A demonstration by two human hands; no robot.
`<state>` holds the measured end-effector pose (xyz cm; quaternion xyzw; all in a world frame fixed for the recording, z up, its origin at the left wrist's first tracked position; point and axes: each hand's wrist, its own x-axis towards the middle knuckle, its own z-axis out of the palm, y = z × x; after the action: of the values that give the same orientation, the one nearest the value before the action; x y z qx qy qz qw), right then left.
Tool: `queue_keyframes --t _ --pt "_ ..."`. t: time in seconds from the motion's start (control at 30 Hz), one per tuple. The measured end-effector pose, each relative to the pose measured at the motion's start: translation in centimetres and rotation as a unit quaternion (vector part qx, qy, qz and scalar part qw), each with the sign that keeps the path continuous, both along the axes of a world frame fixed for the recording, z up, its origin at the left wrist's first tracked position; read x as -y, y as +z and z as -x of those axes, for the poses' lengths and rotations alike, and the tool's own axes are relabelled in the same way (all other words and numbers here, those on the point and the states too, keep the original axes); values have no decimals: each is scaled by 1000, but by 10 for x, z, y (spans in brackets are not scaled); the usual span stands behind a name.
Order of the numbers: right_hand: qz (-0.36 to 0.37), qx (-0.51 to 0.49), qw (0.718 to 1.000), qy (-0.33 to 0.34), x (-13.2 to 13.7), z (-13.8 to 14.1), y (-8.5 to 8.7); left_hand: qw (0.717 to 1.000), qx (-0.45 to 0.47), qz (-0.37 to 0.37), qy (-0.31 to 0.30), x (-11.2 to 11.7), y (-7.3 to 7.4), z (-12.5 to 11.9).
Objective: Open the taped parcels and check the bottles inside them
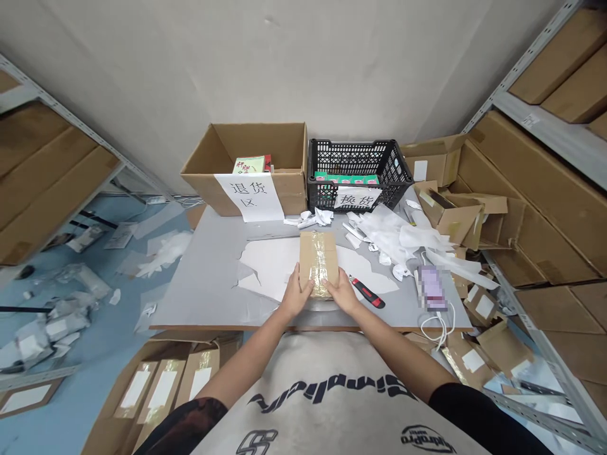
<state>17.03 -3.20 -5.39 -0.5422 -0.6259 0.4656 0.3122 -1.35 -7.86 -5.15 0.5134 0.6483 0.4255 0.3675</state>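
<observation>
Both your hands grip a flat, rectangular brown cardboard parcel (313,254), banded with glossy, wrinkled tape, over the grey tabletop (199,278) on the near side of a black, lattice-walled plastic crate (401,165). Your left hand (296,292) pinches its left edge, your right hand (344,293) the right, thumbs pressed on the taped face. In the crate, small green cartons (346,179) stand in a row behind a white paper sign (356,196). Just left of the crate, an open corrugated cardboard box (294,193) holds a pale green packet (248,165). Torn, crumpled white scraps (384,229) heap before the crate; nearer you than the crate lies a red-and-black utility knife (367,292).
</observation>
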Motion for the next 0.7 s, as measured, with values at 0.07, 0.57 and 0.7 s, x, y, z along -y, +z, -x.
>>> queue_keyframes --t 0.07,0.57,0.7 --pt "-26 36 999 24 -4 -7 6 994 -108 -24 -14 -2 11 0" --pt "-203 126 942 235 -47 -9 10 961 -266 -44 -66 -36 23 -5" --pt "-188 97 948 238 -48 -9 7 954 -287 -57 -68 -35 26 -5"
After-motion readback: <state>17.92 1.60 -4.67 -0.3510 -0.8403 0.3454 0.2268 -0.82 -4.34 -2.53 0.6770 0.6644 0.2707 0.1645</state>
